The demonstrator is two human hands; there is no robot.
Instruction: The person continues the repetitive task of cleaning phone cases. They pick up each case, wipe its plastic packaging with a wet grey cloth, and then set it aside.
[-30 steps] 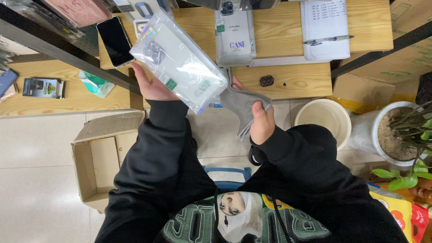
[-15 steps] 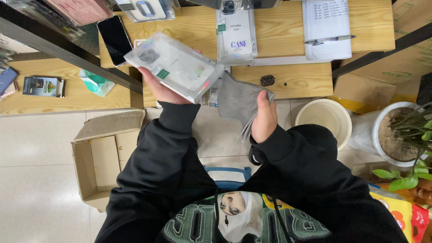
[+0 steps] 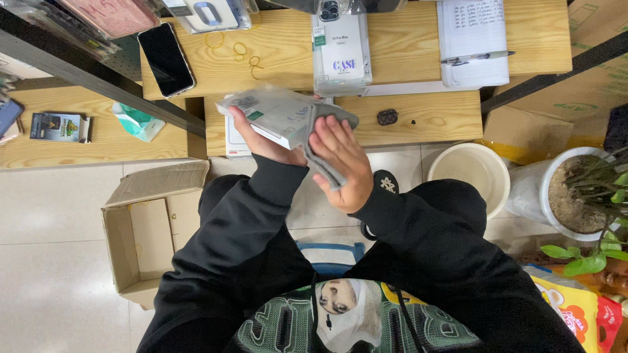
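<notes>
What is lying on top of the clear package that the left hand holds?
A grey cloth lies over the right end of the clear package, pressed down by the right hand. The left hand supports it from below. The covered part cannot be seen.

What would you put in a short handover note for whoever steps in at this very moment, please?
Left hand: holds the clear-wrapped flat package from beneath, over the wooden bench's edge.
Right hand: presses a grey cloth against the package's right end.
Nearby: an open cardboard box on the floor to the left, another boxed case on the upper shelf.
Done: package in hand, cloth laid on it.
Left: wiping looks underway; how much is already wiped cannot be told.
</notes>
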